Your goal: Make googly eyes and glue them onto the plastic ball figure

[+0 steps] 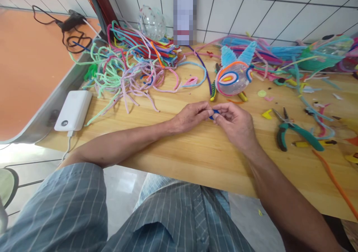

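A small blue piece (214, 114), seemingly a bent pipe cleaner, is pinched between both hands above the wooden table. My left hand (195, 115) grips its left side with thumb and fingertips. On its right side, the thumb and fingers of my right hand (234, 122) are closed. Much of the piece is hidden by the fingertips. Just beyond the hands stands a clear ball (233, 81) with blue fuzzy ears, an orange band and a layered white, orange and blue eye shape. Yellow-handled pliers (213, 91) lie partly behind it.
Green-handled pliers (300, 130) and a yellow cutter (300, 143) lie right of my right hand. Loose pipe cleaners (131, 76) spread at the back left, near a white power bank (73, 111). A phone (185, 16) leans on the tiled wall.
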